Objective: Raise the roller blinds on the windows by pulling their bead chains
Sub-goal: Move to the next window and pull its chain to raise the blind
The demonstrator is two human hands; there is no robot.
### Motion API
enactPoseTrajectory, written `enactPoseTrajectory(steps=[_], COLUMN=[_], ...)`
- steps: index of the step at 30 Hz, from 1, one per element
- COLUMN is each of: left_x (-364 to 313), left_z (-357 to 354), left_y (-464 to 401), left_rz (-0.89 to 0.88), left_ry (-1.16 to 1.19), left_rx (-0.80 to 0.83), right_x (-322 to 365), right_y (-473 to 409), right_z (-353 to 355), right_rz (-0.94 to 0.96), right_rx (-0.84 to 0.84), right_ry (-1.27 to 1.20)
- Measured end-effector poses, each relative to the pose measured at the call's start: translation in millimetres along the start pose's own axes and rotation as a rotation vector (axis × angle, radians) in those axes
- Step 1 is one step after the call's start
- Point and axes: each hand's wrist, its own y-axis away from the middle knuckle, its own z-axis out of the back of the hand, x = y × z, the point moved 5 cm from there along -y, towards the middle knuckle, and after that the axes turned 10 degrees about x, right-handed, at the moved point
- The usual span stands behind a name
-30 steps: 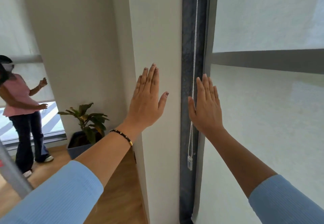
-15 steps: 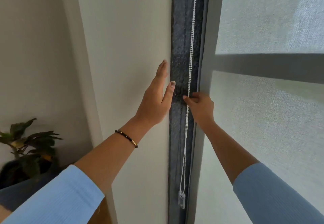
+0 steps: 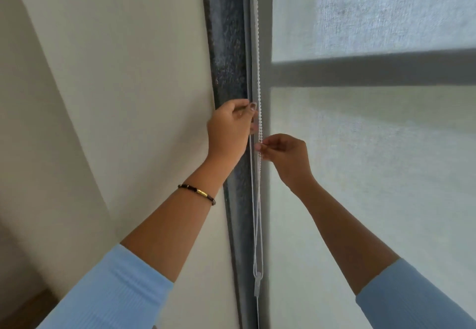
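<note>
Cream wall (image 3: 123, 71) meets a dark speckled window frame (image 3: 228, 45), beside a lowered translucent white fabric roller blind (image 3: 373, 174). White bead chain loop (image 3: 259, 71) hangs between them — left hand (image 3: 229, 129) pinches one strand higher up, right hand (image 3: 286, 156) pinches the other strand just below.

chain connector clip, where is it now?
Head view, lower centre: the clear clip hangs at the bottom of the bead chain, along the grey window frame.
</note>
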Motion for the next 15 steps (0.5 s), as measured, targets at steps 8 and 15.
enactPoseTrajectory(steps=[8, 15], left_x=[-26.1, -75.2], left_z=[-16.0, -26.8], left_y=[23.4, 52.7], left_rz=[-0.006, 0.043], left_ry=[0.154, 0.426], left_rx=[0.238, 0.472], right_x=[31.1, 56.8], right_y=[58.4, 122.0], right_z=[7.9, 1.0], right_rz=[0.023, 0.032], right_rx=[-0.041, -0.089], right_ry=[0.074, 0.21])
